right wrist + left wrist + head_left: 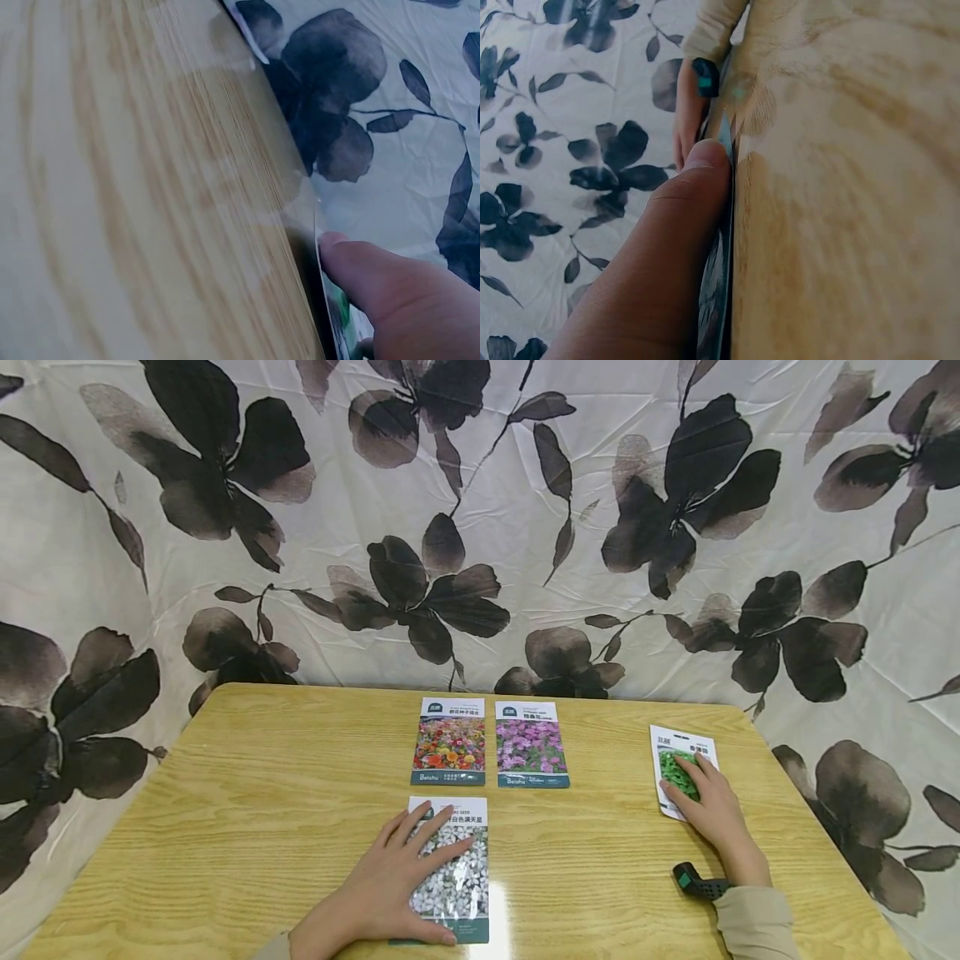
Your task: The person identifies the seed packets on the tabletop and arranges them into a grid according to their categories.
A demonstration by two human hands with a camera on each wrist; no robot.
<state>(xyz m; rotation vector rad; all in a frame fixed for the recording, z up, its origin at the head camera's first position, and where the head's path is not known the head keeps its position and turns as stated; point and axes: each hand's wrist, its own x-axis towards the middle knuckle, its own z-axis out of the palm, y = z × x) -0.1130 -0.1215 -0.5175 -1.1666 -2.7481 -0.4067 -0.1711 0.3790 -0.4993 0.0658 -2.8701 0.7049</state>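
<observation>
My left hand (401,881) lies with fingers spread over a seed packet with white flowers (468,868), near the table's front. In the left wrist view, its thumb (679,217) touches the packet's surface close to the edge. On the right, my right hand (712,810) rests its fingertips on a seed packet with green leaves (670,745), which lies slightly turned. The thumb (397,285) of that hand touches this packet's face in the right wrist view, where a dark gap shows between the packet's edge and the table.
Toward the back of the wooden table (262,810), a packet with mixed bright flowers (450,743) lies beside a packet with purple flowers (531,745). A floral cloth (315,527) hangs behind the table. A black band (697,882) is on the right wrist.
</observation>
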